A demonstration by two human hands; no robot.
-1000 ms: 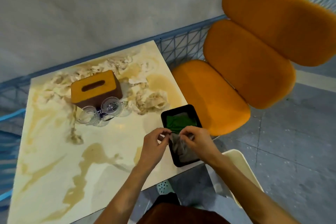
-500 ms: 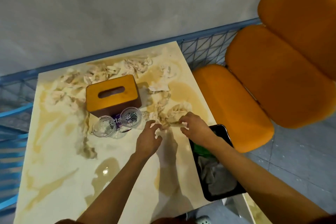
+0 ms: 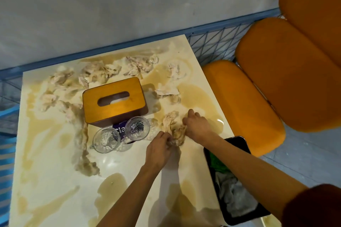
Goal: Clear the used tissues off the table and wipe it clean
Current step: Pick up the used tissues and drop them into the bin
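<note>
**Fig.** My left hand [image 3: 159,150] and right hand [image 3: 197,127], fingers curled, both pinch one soggy tissue wad [image 3: 172,125] on the table [image 3: 55,180], just right of the glasses [image 3: 137,128]. More tissues [image 3: 99,72] ring the box [image 3: 114,101] (far and left sides). The tray [image 3: 241,143], holding a cloth [image 3: 234,195], lies at the table's right edge, under my right forearm.

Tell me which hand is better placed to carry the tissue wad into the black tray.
Right, probably. The right hand grips the tissue wad, and the black tray lies under its forearm. The left hand, also on the wad, is nearer the glasses, farther from the tray.
</note>
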